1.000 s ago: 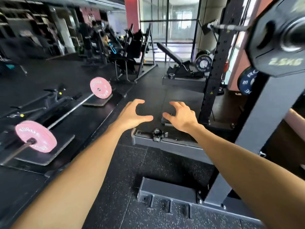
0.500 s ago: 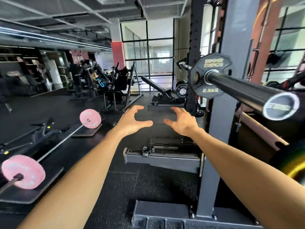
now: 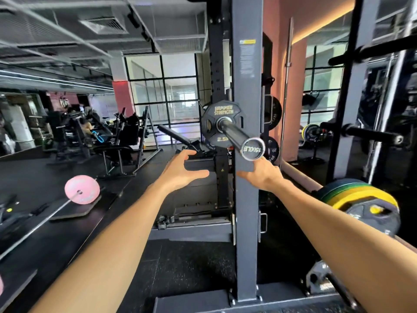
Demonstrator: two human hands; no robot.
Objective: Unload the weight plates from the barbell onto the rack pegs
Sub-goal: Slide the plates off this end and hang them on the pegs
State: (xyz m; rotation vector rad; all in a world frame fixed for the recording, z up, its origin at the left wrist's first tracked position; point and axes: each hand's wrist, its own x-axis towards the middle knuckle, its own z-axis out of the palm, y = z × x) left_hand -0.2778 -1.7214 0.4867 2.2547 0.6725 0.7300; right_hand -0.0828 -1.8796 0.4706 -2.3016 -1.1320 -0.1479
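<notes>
A small black 2.5 kg weight plate [image 3: 216, 115] sits on the barbell sleeve [image 3: 239, 136], whose chrome end cap faces me. The bar rests in the grey rack upright [image 3: 246, 199]. My left hand [image 3: 180, 171] is open, fingers spread, below and left of the plate. My right hand [image 3: 262, 173] is open just under the sleeve's end, its fingertips partly hidden behind the cap. Neither hand touches the plate. A black rack peg [image 3: 372, 135] juts out at the right.
Stacked yellow, green and grey plates [image 3: 363, 199] hang on a low peg at the right. More dark plates [image 3: 272, 147] sit behind the upright. A pink-plated barbell [image 3: 82, 189] lies on the floor at the left. Benches and machines stand further back.
My view has risen and turned toward the sleeve's end. Both open hands have lifted closer to the plate and sleeve, the right one reaching under the end cap.
</notes>
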